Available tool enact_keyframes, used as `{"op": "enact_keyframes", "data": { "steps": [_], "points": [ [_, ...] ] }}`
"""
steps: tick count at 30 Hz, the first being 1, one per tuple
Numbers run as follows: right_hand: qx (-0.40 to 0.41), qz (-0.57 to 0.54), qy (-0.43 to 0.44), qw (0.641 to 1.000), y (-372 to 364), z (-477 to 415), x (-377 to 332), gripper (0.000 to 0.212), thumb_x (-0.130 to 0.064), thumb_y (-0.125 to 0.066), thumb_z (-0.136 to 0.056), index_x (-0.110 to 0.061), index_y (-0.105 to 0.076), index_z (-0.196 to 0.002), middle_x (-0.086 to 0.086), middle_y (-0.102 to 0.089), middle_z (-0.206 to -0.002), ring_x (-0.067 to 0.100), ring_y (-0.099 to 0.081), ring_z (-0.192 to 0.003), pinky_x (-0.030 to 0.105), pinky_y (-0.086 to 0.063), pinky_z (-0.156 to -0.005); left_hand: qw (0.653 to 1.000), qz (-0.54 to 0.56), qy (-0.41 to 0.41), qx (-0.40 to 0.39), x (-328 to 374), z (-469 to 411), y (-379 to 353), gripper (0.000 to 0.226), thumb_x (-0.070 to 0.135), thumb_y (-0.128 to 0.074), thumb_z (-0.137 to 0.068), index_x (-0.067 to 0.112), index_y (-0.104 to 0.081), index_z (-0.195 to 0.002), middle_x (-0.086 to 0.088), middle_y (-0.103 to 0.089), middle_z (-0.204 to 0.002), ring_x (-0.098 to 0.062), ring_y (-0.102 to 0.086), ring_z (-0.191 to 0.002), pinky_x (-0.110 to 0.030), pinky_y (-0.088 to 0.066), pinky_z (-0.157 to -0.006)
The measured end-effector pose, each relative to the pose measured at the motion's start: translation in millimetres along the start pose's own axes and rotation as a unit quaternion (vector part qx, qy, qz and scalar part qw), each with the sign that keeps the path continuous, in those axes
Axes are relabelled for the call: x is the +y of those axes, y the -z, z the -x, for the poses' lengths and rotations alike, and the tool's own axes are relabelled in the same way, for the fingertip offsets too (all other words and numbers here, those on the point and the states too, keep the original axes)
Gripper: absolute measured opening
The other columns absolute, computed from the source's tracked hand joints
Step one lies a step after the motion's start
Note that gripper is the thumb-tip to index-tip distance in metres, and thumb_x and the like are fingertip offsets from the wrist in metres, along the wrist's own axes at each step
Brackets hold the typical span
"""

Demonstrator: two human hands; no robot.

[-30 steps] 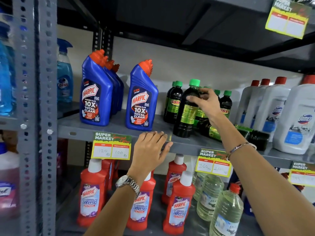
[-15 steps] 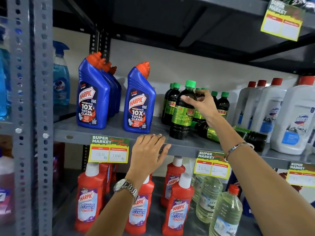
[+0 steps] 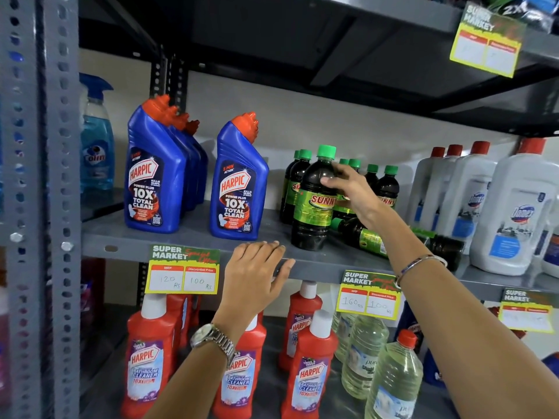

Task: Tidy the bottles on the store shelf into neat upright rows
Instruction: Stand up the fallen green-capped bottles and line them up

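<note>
Right hand [image 3: 352, 192] grips the shoulder of the upright Sunny bottle [image 3: 313, 207], which stands near the front edge of the shelf [image 3: 181, 240]. Flat-fingered, the left hand [image 3: 257, 270] rests on that edge. The right forearm crosses two toppled Sunny bottles [image 3: 363, 237]; a careless sweep could roll them off or knock the standing row [image 3: 387, 189].

Right hand [image 3: 352, 192] around dark bottle [image 3: 311, 225]

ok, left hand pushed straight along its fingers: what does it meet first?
Likely the front Sunny bottle the right hand holds; left hand points at its base. Depth unclear: might pass left.
</note>
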State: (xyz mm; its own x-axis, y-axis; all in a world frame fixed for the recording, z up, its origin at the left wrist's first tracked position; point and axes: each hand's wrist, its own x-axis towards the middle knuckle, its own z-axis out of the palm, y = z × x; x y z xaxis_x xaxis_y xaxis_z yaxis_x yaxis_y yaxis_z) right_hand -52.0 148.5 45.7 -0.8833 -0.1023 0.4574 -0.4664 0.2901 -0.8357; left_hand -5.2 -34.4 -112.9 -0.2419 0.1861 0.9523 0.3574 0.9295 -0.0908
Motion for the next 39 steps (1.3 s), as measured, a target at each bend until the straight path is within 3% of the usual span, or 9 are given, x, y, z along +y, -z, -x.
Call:
{"op": "enact_keyframes", "data": {
  "steps": [3,9,15,21,23,26,32,36,39],
  "points": [
    [0.003,0.003,0.009,1.0,1,2,2,0.044,-0.025,-0.07,-0.077,-0.031,-0.049,-0.115,0.003,-0.059,-0.119,0.019,-0.058,-0.106,0.04,-0.048,-0.091,1.0,-0.004,-0.002,-0.004,-1,4,0,0.037,0.039,-0.047,-0.09,0.013,-0.072,-0.095,-0.002,-0.074,-0.093,-0.017,-0.067,-0.084,-0.032,-0.05,-0.076],
    [0.014,-0.003,0.037,0.999,19,2,2,0.05,-0.029,-0.078,-0.07,-0.029,-0.051,-0.112,-0.008,-0.057,-0.101,0.01,-0.058,-0.092,0.03,-0.053,-0.074,1.0,-0.006,0.001,-0.016,16,-7,0,0.038,0.039,-0.046,-0.089,0.012,-0.072,-0.095,-0.002,-0.074,-0.092,-0.018,-0.068,-0.083,-0.031,-0.051,-0.075],
    [0.019,0.007,0.049,0.999,15,3,2,0.053,-0.031,-0.074,-0.073,-0.026,-0.048,-0.119,0.002,-0.054,-0.117,0.016,-0.057,-0.102,0.024,-0.049,-0.067,0.999,0.0,0.01,-0.037,12,-8,3,0.038,0.039,-0.045,-0.089,0.012,-0.072,-0.095,-0.002,-0.074,-0.093,-0.018,-0.068,-0.084,-0.031,-0.051,-0.075],
    [0.042,0.096,0.064,0.992,38,14,23,0.063,-0.042,-0.067,-0.078,-0.018,-0.044,-0.131,0.008,-0.057,-0.122,0.02,-0.057,-0.108,0.029,-0.049,-0.084,0.999,0.013,0.03,-0.014,8,-6,6,0.036,0.036,-0.045,-0.089,0.013,-0.072,-0.1,-0.002,-0.072,-0.103,-0.021,-0.066,-0.099,-0.036,-0.045,-0.087],
    [0.045,0.221,0.042,0.973,64,20,38,0.069,-0.046,-0.068,-0.076,-0.014,-0.044,-0.132,0.01,-0.057,-0.127,0.025,-0.055,-0.116,0.036,-0.046,-0.095,0.999,0.027,0.029,0.006,24,-10,3,0.036,0.034,-0.046,-0.09,0.014,-0.07,-0.107,-0.002,-0.07,-0.112,-0.02,-0.062,-0.107,-0.037,-0.038,-0.095],
    [-0.008,0.43,-0.021,0.903,89,24,53,0.08,-0.054,-0.065,-0.074,-0.008,-0.04,-0.136,0.014,-0.05,-0.139,0.03,-0.048,-0.126,0.041,-0.04,-0.102,0.996,0.085,-0.017,-0.002,67,-22,-6,0.037,0.034,-0.046,-0.09,0.015,-0.067,-0.113,0.0,-0.069,-0.115,-0.017,-0.062,-0.107,-0.034,-0.039,-0.094],
    [-0.065,0.544,-0.056,0.835,91,14,54,0.084,-0.06,-0.064,-0.071,-0.004,-0.044,-0.13,0.017,-0.054,-0.132,0.034,-0.051,-0.12,0.043,-0.044,-0.098,0.996,0.069,-0.029,-0.054,113,-34,-26,0.036,0.032,-0.044,-0.088,0.014,-0.072,-0.101,0.001,-0.073,-0.099,-0.017,-0.068,-0.089,-0.03,-0.048,-0.079],
    [-0.03,0.503,-0.024,0.863,94,13,60,0.072,-0.055,-0.071,-0.066,-0.007,-0.055,-0.117,0.013,-0.063,-0.118,0.032,-0.058,-0.106,0.039,-0.048,-0.088,0.997,0.042,-0.056,-0.029,109,-30,-35,0.032,0.03,-0.047,-0.089,0.014,-0.071,-0.101,0.001,-0.073,-0.097,-0.018,-0.067,-0.085,-0.028,-0.038,-0.078],
    [0.003,0.431,0.001,0.903,97,13,62,0.071,-0.047,-0.075,-0.066,-0.007,-0.055,-0.121,0.013,-0.063,-0.121,0.031,-0.058,-0.11,0.037,-0.048,-0.089,0.997,0.043,-0.054,-0.023,109,-29,-38,0.031,0.031,-0.047,-0.09,0.014,-0.07,-0.101,0.002,-0.072,-0.096,-0.017,-0.067,-0.085,-0.027,-0.038,-0.077]
  ]
}}
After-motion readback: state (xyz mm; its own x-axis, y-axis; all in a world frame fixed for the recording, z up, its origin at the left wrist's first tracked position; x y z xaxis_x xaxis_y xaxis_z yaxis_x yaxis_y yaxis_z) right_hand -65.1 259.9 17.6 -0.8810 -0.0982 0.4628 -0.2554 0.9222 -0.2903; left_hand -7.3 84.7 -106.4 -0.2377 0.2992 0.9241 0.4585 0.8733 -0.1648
